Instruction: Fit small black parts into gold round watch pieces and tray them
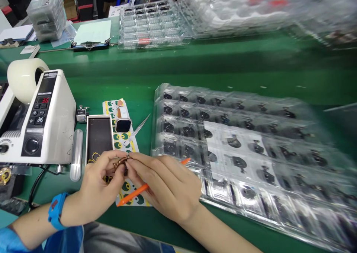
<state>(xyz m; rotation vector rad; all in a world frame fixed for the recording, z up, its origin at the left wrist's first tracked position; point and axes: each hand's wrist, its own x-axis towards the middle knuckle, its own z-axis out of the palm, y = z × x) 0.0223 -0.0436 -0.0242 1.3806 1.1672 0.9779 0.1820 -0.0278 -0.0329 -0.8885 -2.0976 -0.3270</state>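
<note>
My left hand point(93, 188), with a blue band on its wrist, pinches a small copper-brown ring-shaped part point(122, 161) between thumb and fingers. My right hand point(171, 184) comes in from the right, its fingertips meeting the same part. An orange pen-like stick point(133, 195) passes through my right hand, its far end showing above the knuckles. Beneath the hands lies a sheet of green and yellow stickers point(117, 135). Just beyond the left hand is a small dark-lined box point(99, 134) with thin gold-coloured rings in it. A smartwatch point(123, 125) and pointed tweezers point(140, 127) rest on the sheet.
Clear plastic trays point(189, 163) with dark parts in their compartments cover the right side. On the left stand a white tape dispenser point(57, 115), a tally counter point(81, 113) and a clear case point(76, 156). A clipboard point(92, 33) and more trays point(152, 26) line the back shelf.
</note>
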